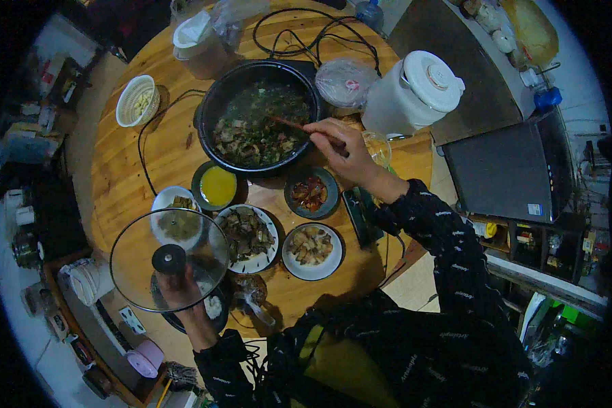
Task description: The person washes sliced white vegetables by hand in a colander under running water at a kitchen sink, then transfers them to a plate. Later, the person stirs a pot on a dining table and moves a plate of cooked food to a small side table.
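Note:
My right hand (344, 153) grips chopsticks (288, 122) whose far ends reach into a black electric pot (202, 133). Chopped greens and pieces of other food (255, 140) fill the pot, with some steam above. My left hand (196, 316) holds a glass lid (127, 245) with a black knob (169, 259) at the left front; its fingers are partly seen through the glass. Under and behind the lid are a white bowl of food (158, 209) and a dark bowl with white contents (219, 321). A bowl of yellow liquid (218, 186) stands just in front of the pot.
Plates of dark food (247, 232), pale pieces (310, 245) and reddish food (310, 194) stand near me. A phone (356, 219) lies right of them. A white lidded container (403, 102), a bagged bowl (344, 84), a white basket (137, 102) and a looped black cable (255, 33) surround the pot.

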{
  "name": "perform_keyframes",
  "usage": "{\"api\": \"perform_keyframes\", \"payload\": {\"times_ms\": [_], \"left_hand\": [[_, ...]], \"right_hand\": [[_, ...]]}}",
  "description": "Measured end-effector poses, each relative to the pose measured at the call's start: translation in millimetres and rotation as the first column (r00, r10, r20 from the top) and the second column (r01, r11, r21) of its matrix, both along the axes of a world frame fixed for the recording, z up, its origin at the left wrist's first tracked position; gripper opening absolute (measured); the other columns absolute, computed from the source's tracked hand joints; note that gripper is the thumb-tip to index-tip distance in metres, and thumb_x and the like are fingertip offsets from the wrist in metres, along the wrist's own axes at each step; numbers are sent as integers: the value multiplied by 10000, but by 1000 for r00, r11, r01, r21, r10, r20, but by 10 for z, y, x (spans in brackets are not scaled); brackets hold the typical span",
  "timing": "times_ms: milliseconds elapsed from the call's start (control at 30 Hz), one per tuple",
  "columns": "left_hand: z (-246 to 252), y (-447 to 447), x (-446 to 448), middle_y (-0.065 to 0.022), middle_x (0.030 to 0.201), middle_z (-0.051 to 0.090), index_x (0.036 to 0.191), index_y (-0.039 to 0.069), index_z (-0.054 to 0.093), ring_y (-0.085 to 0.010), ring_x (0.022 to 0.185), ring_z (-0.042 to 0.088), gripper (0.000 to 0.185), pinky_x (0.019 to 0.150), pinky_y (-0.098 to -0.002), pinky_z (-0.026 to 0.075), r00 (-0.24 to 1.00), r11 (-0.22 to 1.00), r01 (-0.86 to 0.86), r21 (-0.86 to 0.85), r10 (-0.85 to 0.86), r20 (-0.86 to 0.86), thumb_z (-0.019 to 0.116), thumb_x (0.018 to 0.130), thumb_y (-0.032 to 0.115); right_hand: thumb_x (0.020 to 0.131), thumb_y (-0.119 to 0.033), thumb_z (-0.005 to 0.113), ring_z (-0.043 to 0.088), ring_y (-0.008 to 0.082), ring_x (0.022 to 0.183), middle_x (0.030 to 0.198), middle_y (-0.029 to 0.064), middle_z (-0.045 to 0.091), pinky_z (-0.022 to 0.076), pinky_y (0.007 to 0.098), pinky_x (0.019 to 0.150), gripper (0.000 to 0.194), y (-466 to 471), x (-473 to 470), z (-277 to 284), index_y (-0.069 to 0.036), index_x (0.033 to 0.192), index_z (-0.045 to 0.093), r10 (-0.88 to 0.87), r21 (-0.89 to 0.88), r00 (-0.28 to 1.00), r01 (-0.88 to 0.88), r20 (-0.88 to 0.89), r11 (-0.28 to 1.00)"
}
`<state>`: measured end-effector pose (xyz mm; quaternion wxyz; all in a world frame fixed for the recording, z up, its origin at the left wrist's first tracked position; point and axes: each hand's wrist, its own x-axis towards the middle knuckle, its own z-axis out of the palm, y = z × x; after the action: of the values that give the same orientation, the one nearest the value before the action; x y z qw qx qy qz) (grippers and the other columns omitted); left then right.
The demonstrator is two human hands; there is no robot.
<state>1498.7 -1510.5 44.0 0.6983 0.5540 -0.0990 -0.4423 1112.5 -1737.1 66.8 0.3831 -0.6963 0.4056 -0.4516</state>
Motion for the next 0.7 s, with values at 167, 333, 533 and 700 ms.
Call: {"api": "perform_keyframes", "payload": {"times_ms": [167, 333, 533, 700], "left_hand": [[0, -27, -39, -88, 1153, 552, 1199, 89, 500, -243, 1037, 538, 385, 819, -366, 489, 998, 995, -23, -92, 18, -52, 573, 855, 246], [64, -48, -88, -93, 1151, 553, 1193, 87, 508, -247, 1034, 539, 346, 821, -363, 488, 1000, 1000, -24, 1, 24, 15, 542, 876, 222], [84, -59, -93, -100, 1125, 566, 1176, 89, 526, -234, 1004, 552, 332, 802, -351, 488, 999, 999, 31, -38, -31, 8, 538, 887, 254], [72, -52, -66, -110, 1103, 576, 1158, 83, 539, -229, 966, 561, 347, 787, -338, 490, 919, 987, 81, 140, -129, 373, 548, 882, 293]], "right_hand": [[855, -122, 605, 592, 183, 728, 868, 101, 613, 463, 283, 630, 170, 84, -111, 180, -11, 983, 624, 81, -98, 997, -80, 6, 992], [873, -90, 566, 579, 165, 751, 881, 103, 607, 448, 256, 658, 150, 84, -272, 267, 5, 980, 609, -15, -113, 996, 25, 93, 993], [861, -78, 591, 570, 122, 751, 865, 81, 613, 449, 231, 641, 122, 25, -179, 156, 5, 945, 622, 230, -127, 971, -236, -67, 963], [885, -117, 573, 571, 115, 739, 871, 68, 619, 450, 234, 644, 146, -194, -145, 103, -3, 961, 623, -35, -172, 999, 30, -27, 985]]}}
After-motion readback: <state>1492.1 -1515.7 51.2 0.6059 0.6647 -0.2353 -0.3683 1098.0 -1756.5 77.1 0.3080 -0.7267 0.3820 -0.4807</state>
